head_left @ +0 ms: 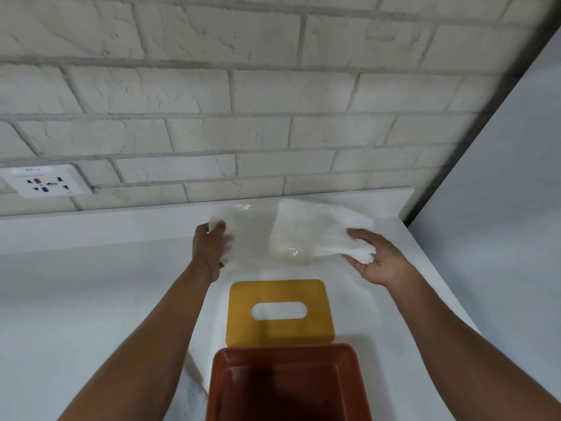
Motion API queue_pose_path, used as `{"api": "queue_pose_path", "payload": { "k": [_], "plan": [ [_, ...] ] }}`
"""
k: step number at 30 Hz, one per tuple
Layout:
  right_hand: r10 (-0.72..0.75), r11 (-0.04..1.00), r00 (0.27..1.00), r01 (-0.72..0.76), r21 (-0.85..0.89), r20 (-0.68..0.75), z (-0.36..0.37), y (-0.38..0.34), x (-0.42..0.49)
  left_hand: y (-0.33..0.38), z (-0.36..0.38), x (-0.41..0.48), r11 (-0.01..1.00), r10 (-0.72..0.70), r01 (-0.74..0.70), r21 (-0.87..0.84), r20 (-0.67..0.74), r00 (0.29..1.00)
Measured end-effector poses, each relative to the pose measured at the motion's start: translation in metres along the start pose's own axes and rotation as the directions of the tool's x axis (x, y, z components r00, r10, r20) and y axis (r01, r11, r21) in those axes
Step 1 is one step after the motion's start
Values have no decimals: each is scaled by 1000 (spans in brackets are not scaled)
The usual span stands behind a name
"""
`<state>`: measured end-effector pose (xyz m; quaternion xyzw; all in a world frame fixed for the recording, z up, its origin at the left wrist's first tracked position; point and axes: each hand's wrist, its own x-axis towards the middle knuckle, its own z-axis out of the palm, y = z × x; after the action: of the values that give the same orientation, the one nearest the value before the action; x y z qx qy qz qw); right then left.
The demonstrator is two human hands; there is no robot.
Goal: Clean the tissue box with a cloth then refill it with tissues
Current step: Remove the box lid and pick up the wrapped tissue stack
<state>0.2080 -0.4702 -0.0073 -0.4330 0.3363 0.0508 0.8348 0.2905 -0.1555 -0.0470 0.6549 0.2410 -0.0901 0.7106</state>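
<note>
A wall of pale painted brick (212, 95) fills the upper half of the view, and below it a white worktop (91, 299) runs from the left edge to a plain grey-white side panel (501, 192) on the right. At the bottom centre, at the near edge of the view, stands the tissue box (361, 384), a reddish-brown tub with its top off, so that its dark inside shows with no tissues in it. Just behind it, touching or nearly touching its far rim, the yellow lid (279, 332) lies flat on the worktop, its oval slot facing up. Farther back, close to the foot of the brick wall, both hands hold a clear plastic wrapper (252, 238) with a white stack of tissues (318, 232) partly inside it; whether the pack rests on the worktop or is held just above it cannot be told. The left hand (209, 247) grips the wrapper's left end, its fingers curled round the plastic. The right hand (376, 259) grips the bunched right end of the tissues, thumb on top and fingers beneath. At the far left a white wall socket (45, 180) sits in the brickwork, just above the worktop's back edge.
</note>
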Motion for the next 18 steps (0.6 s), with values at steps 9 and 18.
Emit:
{"api": "queue_pose_path", "payload": {
  "k": [9, 18],
  "plan": [
    [-79, 995, 994, 74, -68, -77, -11, -35, -13, -2, 13, -13, 974, 63, -62, 219, 2, 998],
    [-222, 974, 965, 226, 10, -139, -1, -72, -49, -11, 11, -21, 800, 272, -141, 584, -143, 952]
  ]
}}
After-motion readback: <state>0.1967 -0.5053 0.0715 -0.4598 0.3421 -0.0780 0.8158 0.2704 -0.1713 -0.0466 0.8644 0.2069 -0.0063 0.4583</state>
